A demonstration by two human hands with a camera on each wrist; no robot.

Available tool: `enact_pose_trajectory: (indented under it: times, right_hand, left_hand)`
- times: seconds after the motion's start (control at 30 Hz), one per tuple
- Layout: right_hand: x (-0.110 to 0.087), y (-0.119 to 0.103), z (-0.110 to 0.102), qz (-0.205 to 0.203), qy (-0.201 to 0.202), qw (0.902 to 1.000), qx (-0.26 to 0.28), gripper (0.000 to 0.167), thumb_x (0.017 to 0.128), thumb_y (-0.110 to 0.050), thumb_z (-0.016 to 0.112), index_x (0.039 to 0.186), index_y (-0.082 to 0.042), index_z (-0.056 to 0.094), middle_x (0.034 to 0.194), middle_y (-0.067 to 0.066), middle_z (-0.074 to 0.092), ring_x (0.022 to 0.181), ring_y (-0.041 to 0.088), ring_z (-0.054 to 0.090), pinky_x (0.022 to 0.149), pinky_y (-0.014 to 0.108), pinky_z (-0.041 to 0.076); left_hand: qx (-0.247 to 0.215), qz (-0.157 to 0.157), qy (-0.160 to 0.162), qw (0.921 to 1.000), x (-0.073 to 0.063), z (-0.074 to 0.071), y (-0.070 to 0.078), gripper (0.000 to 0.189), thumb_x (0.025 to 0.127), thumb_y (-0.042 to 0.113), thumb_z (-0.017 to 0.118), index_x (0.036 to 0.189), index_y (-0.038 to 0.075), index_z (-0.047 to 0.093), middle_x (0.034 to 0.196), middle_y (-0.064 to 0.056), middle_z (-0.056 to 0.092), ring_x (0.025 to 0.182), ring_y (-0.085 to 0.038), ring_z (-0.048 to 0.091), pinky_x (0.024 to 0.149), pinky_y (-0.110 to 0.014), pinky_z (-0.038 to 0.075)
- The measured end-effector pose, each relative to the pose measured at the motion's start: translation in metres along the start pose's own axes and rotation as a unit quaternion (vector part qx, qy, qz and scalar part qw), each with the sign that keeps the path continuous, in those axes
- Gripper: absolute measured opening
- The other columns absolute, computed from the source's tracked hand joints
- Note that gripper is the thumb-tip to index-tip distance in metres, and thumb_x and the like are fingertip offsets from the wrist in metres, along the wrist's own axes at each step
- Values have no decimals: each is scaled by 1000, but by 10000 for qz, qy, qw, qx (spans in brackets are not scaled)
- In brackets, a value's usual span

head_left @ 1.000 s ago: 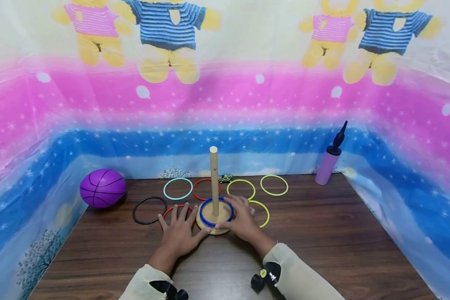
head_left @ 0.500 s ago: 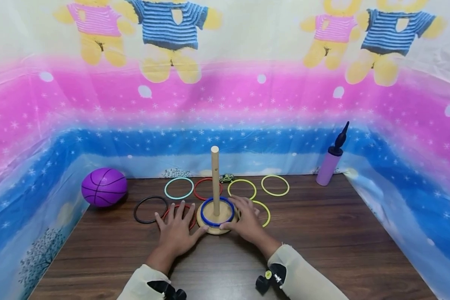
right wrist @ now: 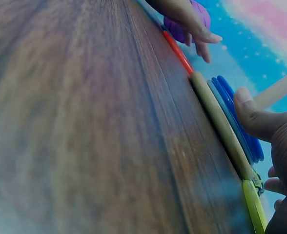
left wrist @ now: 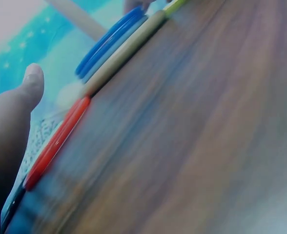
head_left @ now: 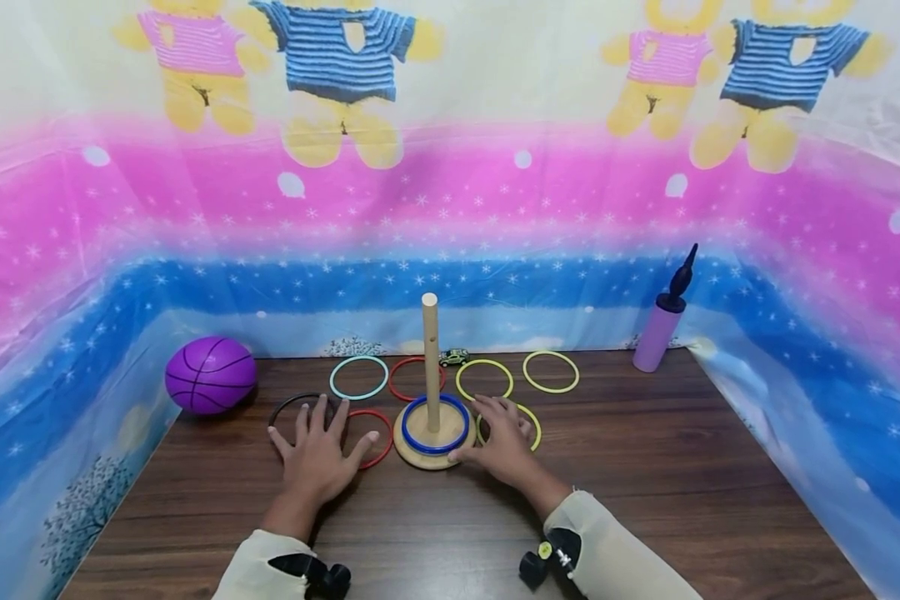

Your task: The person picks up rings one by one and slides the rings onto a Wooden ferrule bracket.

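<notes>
Dark wood-grain worktop, enclosed by a printed fabric backdrop banded in cream, pink and blue. At centre, a round pale-wood base carries an upright wooden post, with glossy blue plastic rings lying on the base around it. Left hand: fingers spread, grasping nothing, over a thin black ring and beside a thin red ring. Right hand: thumb and fingers apart, fingers slightly bent, nothing held, at the base's right edge. The head view alone shows the lilac pump and pale-turquoise ring. Both wrist views show the blue rings edge-on, as stacked layers; the right one also shows the left hand raised above the worktop, before the purple ball. Whether the right thumb touches the rings cannot be told.
</notes>
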State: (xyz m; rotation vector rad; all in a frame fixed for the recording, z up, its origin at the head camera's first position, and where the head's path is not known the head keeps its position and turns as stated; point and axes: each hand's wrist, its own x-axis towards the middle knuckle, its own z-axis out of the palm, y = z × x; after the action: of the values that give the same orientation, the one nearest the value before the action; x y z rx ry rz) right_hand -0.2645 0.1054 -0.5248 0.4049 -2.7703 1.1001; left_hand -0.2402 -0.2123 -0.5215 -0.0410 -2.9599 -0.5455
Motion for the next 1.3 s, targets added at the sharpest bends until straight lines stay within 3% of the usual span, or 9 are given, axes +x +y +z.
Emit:
enact_pose_trajectory:
  times: [0.33, 0.7, 0.93, 1.3]
  right_hand:
    - [1, 2, -1, -69, -118, 9998, -144, 99, 72, -44, 104, 153, -3, 63, 163, 14, 56, 161, 45, 29, 118, 76, 17]
    - [-2, 1, -1, 51, -164, 9997, -183, 99, 70, -48, 103, 152, -8, 65, 161, 11, 60, 163, 43, 26, 119, 75, 15]
    - [-3, -1, -2, 62, -173, 9997, -154, 94, 70, -47, 104, 148, -7, 69, 158, 11, 63, 163, 43, 27, 120, 77, 13]
    - [-3, -1, -2, 40, -209, 9998, -54, 90, 71, -44, 104, 146, -8, 70, 157, 10, 64, 163, 44, 28, 119, 76, 13]
  left_hand:
    - [-37, -343, -143, 9993, 4, -9, -22, 98, 105, 80, 41, 175, 13, 27, 181, -30, 10, 165, -61, 6, 116, -93, -13]
    - [-279, -823, -272, 9958, 5, -19, -57, 105, 104, 84, 37, 175, 10, 22, 180, -32, 6, 162, -65, 4, 115, -93, -14]
    - [-443, -675, -282, 9963, 3, -28, -72, 101, 104, 79, 48, 174, 9, 27, 178, -33, 11, 161, -66, 8, 113, -95, -13]
    - [-399, -470, -357, 9975, -1, -33, -77, 98, 102, 71, 62, 171, 8, 34, 176, -34, 19, 159, -67, 11, 112, -96, -12]
